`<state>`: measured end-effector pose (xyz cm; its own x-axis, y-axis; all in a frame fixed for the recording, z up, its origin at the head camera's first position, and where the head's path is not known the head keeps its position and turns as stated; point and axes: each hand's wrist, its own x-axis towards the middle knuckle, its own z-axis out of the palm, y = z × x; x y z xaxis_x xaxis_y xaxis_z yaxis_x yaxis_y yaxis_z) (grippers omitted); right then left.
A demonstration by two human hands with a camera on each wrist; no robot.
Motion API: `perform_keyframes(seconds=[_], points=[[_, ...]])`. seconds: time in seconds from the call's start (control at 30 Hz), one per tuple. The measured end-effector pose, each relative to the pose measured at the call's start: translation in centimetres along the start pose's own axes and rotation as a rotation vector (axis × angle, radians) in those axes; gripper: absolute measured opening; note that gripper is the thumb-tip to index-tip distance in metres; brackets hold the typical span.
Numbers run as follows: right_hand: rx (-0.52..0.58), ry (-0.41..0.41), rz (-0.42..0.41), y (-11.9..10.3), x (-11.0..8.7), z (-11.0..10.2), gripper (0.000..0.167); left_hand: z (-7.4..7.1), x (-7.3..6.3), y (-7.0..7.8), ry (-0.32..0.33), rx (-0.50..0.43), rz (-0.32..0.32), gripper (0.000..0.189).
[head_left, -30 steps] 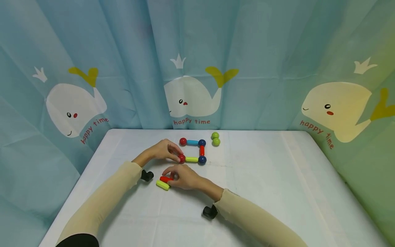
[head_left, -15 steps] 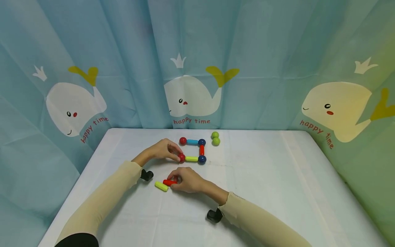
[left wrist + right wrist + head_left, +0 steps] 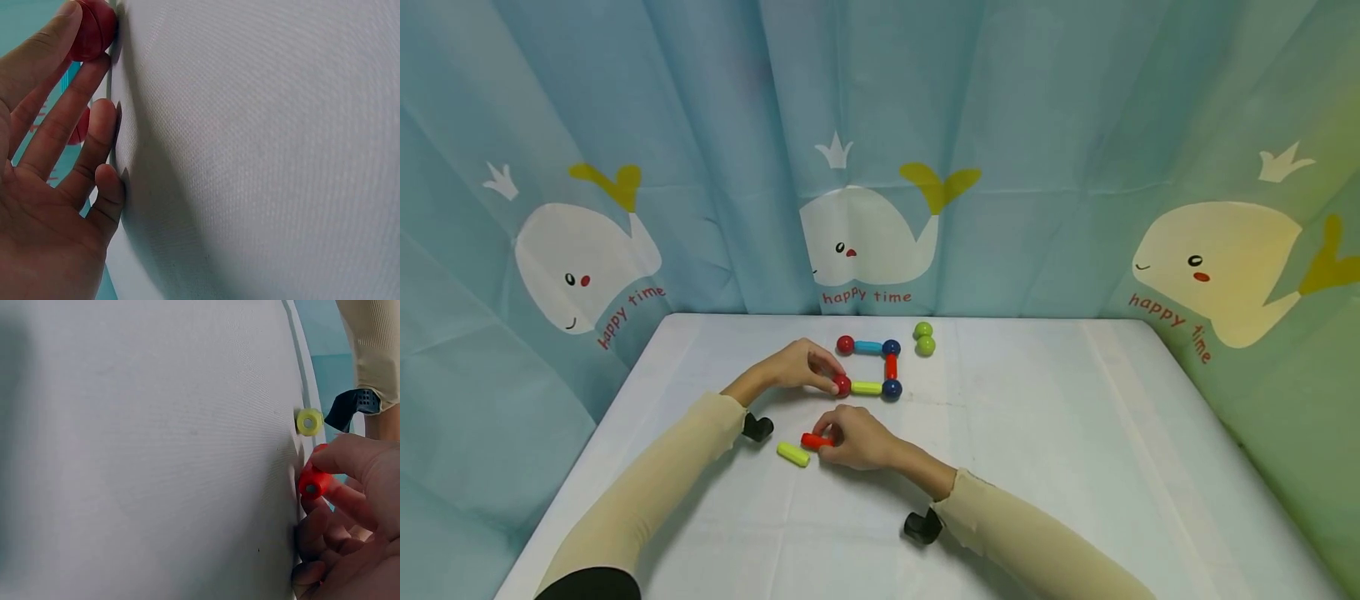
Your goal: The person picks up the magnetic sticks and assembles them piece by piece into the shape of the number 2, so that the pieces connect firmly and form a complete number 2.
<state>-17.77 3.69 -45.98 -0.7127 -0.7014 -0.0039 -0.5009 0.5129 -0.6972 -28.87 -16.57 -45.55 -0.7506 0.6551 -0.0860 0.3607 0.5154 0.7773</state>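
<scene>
My left hand (image 3: 801, 364) pinches a red ball (image 3: 94, 30) between thumb and fingers at the near left corner of a square-like shape of rods and balls. From that ball a yellow-green rod (image 3: 867, 388) runs to a dark blue ball (image 3: 892, 389). A red rod (image 3: 891, 367) links it to a second dark blue ball (image 3: 891, 347), and a light blue rod (image 3: 868, 347) leads on to another red ball (image 3: 846, 344). My right hand (image 3: 859, 437) pinches a loose red magnetic rod (image 3: 314, 480) low over the table. Beside it lies a loose yellow-green rod (image 3: 793, 454).
Two green balls (image 3: 924, 339) sit together right of the shape. The white table (image 3: 1037, 433) meets a blue curtain (image 3: 1037, 167) with printed whales at its back edge. Black wrist mounts (image 3: 922, 527) hang below both sleeves.
My right hand has drawn the red rod a little to the right and nearer, apart from the yellow-green rod. The left hand stays on its red ball.
</scene>
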Motion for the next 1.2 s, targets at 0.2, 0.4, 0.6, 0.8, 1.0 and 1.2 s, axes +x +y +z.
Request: perform_keyframes(seconds=[0.2, 0.4, 0.6, 0.8, 1.0, 1.2], points=[[0.101, 0.062, 0.044, 0.3, -0.9, -0.3, 0.022, 0.2, 0.1, -0.1, 0.000, 0.003, -0.010, 0.026], [0.166, 0.148, 0.071, 0.7, -2.1, -0.9, 0.023, 0.3, 0.0, -0.2, 0.001, 0.010, 0.004, 0.026], [0.280, 0.221, 0.130, 1.1, -3.0, -1.3, 0.024, 0.3, -0.2, 0.1, 0.006, 0.005, -0.002, 0.027], [0.398, 0.275, 0.214, 1.5, -3.4, -1.6, 0.027, 0.3, -0.5, 0.4, 0.005, -0.005, -0.028, 0.027], [0.458, 0.303, 0.242, 1.6, -3.7, -1.9, 0.031, 0.2, -0.6, 0.5, -0.002, -0.011, -0.033, 0.027], [0.492, 0.315, 0.267, 1.6, -3.8, -1.9, 0.032, 0.2, -0.5, 0.4, -0.006, -0.010, -0.015, 0.026]])
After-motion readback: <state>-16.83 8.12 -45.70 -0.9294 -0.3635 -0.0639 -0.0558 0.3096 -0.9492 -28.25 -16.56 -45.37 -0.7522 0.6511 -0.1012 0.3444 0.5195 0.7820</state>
